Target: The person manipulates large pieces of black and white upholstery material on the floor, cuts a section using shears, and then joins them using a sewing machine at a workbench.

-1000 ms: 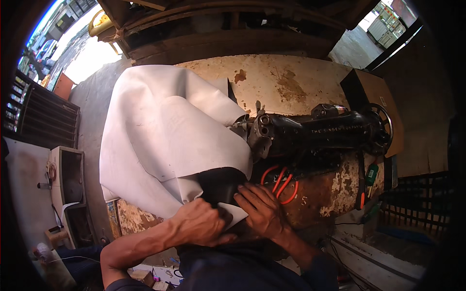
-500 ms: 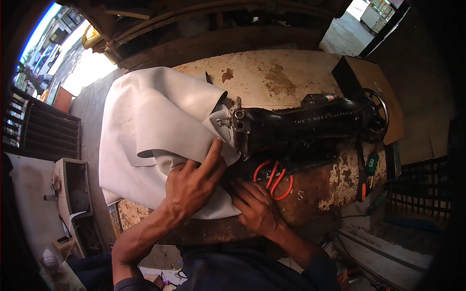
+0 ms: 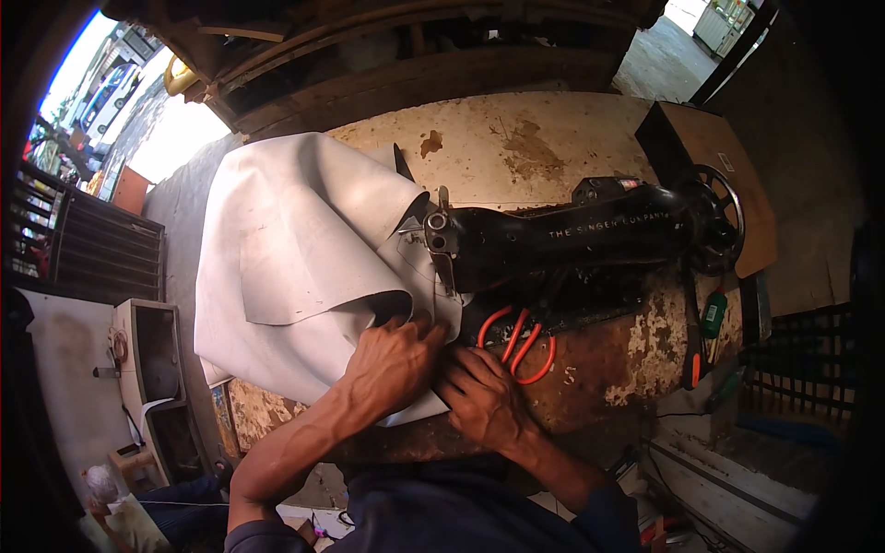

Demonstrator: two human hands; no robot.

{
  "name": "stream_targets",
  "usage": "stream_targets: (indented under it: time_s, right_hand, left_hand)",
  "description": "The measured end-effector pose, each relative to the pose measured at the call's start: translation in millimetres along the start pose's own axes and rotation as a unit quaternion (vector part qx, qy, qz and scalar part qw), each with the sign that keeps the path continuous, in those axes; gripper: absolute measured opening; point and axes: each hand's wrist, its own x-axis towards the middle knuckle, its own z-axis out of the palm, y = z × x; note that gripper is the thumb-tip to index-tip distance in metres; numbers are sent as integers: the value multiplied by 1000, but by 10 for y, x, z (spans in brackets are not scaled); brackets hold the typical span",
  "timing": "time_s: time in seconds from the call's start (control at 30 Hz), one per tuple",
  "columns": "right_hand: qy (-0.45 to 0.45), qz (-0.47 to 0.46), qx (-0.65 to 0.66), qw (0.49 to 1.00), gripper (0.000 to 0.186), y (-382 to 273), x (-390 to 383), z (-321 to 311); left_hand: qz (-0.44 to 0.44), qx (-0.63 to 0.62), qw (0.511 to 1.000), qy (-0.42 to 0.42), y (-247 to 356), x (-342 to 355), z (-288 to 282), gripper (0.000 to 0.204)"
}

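Note:
A large white leatherette sheet [image 3: 267, 212] lies in folds over the left of the worktable, its right part running under the head of a black sewing machine [image 3: 572, 230]. My left hand [image 3: 392, 364] is closed on the sheet's near right part, fingers curled beside a turned-up flap in front of the needle end. Close beside it, my right hand [image 3: 484, 396] has its fingers bent together at the sheet's right edge; its fingertips are partly hidden. Scissors with red handles [image 3: 518, 350] lie just beyond the right hand, their blades out of sight by the machine.
The worn wooden tabletop [image 3: 489, 138] has stains and peeled patches. A cardboard box [image 3: 710, 152] stands behind the machine's handwheel [image 3: 724, 217]. At the table's right lie a green bottle [image 3: 713, 315] and an orange-tipped tool [image 3: 693, 369]. What looks like another person [image 3: 101, 488] is at lower left.
My left hand has moved right and its stretched forefinger has curled in. The flap under it has shifted right and opened out. My right hand stays near the sheet's edge.

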Motion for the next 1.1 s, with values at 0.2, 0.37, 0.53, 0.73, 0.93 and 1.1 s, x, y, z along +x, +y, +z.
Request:
stream_targets:
  time_s: [0.2, 0.37, 0.53, 0.73, 0.93, 1.1]
  right_hand:
    - [-30, 5, 4, 1000, 36, 24, -40, -9]
    - [-52, 17, 6, 999, 40, 9, -24, -69]
    - [-95, 5, 62, 994, 35, 116, 32, -280]
    - [-39, 369, 245, 896, 32, 615, 646, -741]
    - [108, 98, 392, 908, 36, 1257, 1230, -227]
    - [143, 50, -215, 965, 22, 1165, 953, -121]
  left_hand:
    - [-3, 14, 1000, 14, -41, -71, 71, 48]
    - [-6, 7, 1000, 12, -20, -13, 77, 63]
    - [-19, 34, 999, -5, -19, -24, 193, 68]
    - [-6, 35, 999, -14, -32, -65, 163, 62]
    - [3, 13, 1000, -3, -50, -27, 207, 60]
    - [3, 6, 1000, 0, -59, -27, 221, 58]
